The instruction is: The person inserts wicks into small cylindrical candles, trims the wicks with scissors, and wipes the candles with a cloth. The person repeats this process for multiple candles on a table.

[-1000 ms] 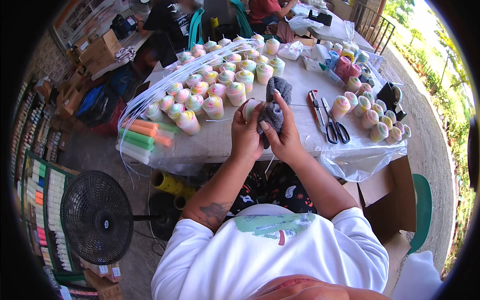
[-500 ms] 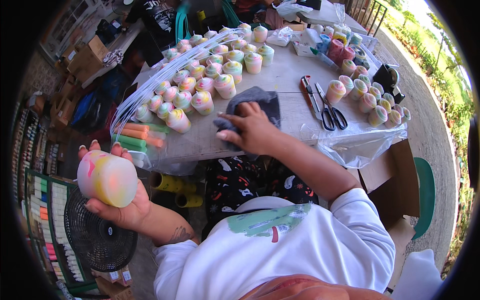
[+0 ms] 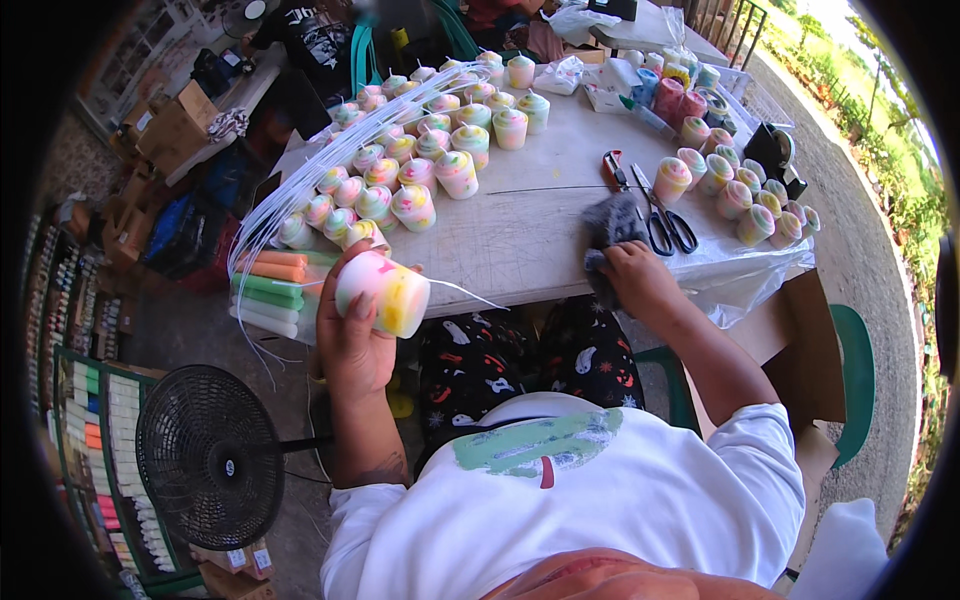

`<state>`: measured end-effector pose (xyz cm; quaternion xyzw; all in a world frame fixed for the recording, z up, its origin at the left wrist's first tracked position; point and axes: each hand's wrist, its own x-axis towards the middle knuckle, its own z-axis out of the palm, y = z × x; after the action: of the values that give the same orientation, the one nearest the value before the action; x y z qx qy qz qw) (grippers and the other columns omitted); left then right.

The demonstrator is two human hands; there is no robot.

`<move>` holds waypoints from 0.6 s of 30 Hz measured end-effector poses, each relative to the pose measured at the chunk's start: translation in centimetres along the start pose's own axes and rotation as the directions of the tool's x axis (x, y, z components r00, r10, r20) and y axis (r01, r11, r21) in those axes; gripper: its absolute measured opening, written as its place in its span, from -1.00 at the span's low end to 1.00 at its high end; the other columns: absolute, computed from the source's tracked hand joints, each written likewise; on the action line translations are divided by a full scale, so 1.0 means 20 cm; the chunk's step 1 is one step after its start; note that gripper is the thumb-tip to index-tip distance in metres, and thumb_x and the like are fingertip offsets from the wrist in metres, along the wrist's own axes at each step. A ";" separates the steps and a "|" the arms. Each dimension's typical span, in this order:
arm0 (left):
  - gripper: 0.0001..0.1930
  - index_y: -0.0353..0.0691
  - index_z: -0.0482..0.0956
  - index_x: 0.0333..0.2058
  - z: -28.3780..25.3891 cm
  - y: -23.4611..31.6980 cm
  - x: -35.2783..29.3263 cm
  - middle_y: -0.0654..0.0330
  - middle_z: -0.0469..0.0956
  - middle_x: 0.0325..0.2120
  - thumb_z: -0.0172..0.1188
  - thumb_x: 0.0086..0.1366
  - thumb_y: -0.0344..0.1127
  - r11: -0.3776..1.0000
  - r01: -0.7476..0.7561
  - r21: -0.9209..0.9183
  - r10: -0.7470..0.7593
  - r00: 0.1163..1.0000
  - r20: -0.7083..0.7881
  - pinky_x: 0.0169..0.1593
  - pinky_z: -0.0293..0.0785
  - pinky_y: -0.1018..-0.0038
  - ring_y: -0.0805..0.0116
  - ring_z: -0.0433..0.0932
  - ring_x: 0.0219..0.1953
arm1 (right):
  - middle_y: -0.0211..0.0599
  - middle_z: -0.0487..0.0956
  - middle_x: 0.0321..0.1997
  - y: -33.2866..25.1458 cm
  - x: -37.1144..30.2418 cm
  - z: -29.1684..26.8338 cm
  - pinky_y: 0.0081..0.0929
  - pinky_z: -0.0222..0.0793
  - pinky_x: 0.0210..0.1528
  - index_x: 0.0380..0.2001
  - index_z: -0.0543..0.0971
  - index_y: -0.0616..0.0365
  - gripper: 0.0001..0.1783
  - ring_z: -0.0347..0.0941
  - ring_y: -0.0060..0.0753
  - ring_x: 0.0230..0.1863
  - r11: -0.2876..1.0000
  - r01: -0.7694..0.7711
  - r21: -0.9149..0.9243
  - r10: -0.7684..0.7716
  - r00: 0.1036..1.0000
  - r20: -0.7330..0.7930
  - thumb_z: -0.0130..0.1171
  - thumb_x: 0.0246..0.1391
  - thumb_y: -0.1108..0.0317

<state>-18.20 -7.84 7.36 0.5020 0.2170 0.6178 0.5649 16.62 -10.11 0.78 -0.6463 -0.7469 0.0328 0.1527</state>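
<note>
From here the table spreads widest, a black fan to the person's left. Near its front edge the right hand lies over a dark grey cloth; whether it grips, I can't tell. The left hand clasps a pastel candle, tilted, by the near left corner. I'd keep that hold light, clear of the trailing wick. The fan's hub badge is too small to read.
</note>
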 end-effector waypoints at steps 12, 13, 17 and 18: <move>-0.43 -0.31 0.35 0.06 0.34 -0.41 0.11 0.19 0.47 -0.16 0.38 0.12 -0.30 0.937 0.297 0.184 -0.340 0.898 0.281 -0.03 0.47 0.50 0.48 0.49 -0.15 | -0.18 0.51 0.00 0.12 0.37 -0.21 -0.05 0.14 0.15 -0.10 0.57 -0.02 -0.61 0.36 -0.16 0.11 0.972 0.075 -0.224 -0.145 0.939 -0.312 0.29 -0.03 0.15; -0.43 -0.30 0.35 0.06 0.34 -0.41 0.10 0.19 0.47 -0.16 0.39 0.12 -0.29 0.936 0.249 0.248 -0.319 0.899 0.301 -0.03 0.47 0.50 0.48 0.49 -0.15 | -0.18 0.44 0.14 0.06 0.38 -0.17 0.08 -0.03 0.24 0.02 0.54 -0.13 -0.57 0.23 -0.19 0.25 0.977 0.058 -0.206 -0.091 0.984 -0.156 0.23 0.03 0.16; -0.45 -0.22 0.39 0.05 0.33 -0.36 0.05 0.22 0.47 -0.13 0.39 0.09 -0.34 0.866 0.165 0.473 -0.409 0.778 0.477 0.02 0.43 0.47 0.47 0.47 -0.09 | -0.20 0.45 0.17 -0.20 0.36 -0.20 -0.41 0.22 0.21 0.10 0.47 0.12 -0.53 0.37 -0.39 0.14 0.693 0.042 0.719 -0.180 0.977 0.116 0.16 0.17 0.14; -0.45 -0.21 0.39 0.05 0.33 -0.36 0.04 0.22 0.47 -0.12 0.40 0.09 -0.34 0.844 0.132 0.520 -0.439 0.728 0.526 0.03 0.42 0.46 0.47 0.47 -0.09 | -0.20 0.45 0.17 -0.25 0.35 -0.20 -0.51 0.27 0.16 0.11 0.46 0.18 -0.52 0.39 -0.47 0.10 0.522 -0.093 0.848 -0.233 0.940 0.247 0.15 0.19 0.16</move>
<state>-8.96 -7.14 4.16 0.7534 0.2295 0.2499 0.5633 12.17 -4.73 7.18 -0.4428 -0.6755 0.4940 0.3218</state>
